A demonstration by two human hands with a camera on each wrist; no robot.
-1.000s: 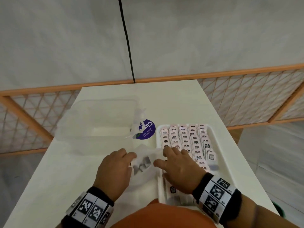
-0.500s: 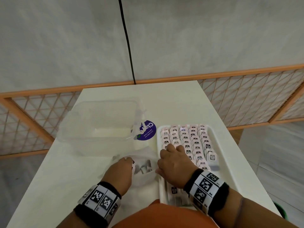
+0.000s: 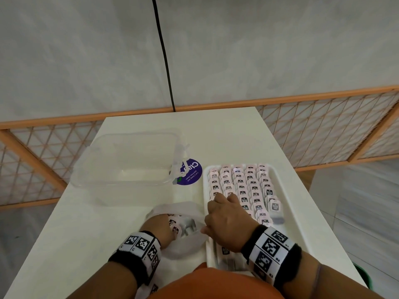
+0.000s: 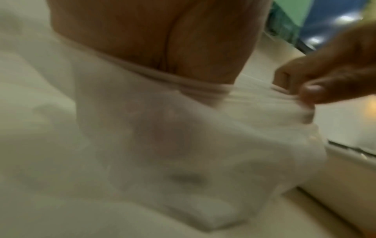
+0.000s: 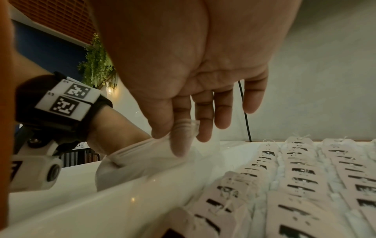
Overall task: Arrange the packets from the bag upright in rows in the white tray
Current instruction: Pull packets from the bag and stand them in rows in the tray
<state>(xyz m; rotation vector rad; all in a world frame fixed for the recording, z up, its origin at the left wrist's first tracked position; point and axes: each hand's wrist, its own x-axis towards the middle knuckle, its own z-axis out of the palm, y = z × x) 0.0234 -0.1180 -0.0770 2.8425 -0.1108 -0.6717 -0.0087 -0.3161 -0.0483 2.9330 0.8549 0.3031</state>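
A thin translucent bag (image 3: 185, 247) lies on the white table just left of the white tray (image 3: 289, 212). My left hand (image 3: 166, 223) reaches inside the bag (image 4: 203, 145), among pink packets (image 3: 174, 225); the film hides its fingers. My right hand (image 3: 210, 225) pinches the bag's rim between thumb and forefinger (image 4: 311, 90), at the tray's left wall (image 5: 122, 198); its other fingers hang straight. Several rows of upright pink packets (image 3: 241, 190) fill the tray's far half (image 5: 301, 177). A few packets (image 3: 225, 251) lie flat at its near end, partly under my right wrist.
An empty clear plastic tub (image 3: 129, 162) stands at the back left, its latch over a round purple sticker (image 3: 191, 175). The table's left edge and an orange lattice railing (image 3: 323, 126) border the space. An orange garment (image 3: 205, 283) fills the bottom of the head view.
My left hand has slid from the bag's mouth deeper into the bag. My right hand has shifted slightly toward me and keeps hold of the bag's rim.
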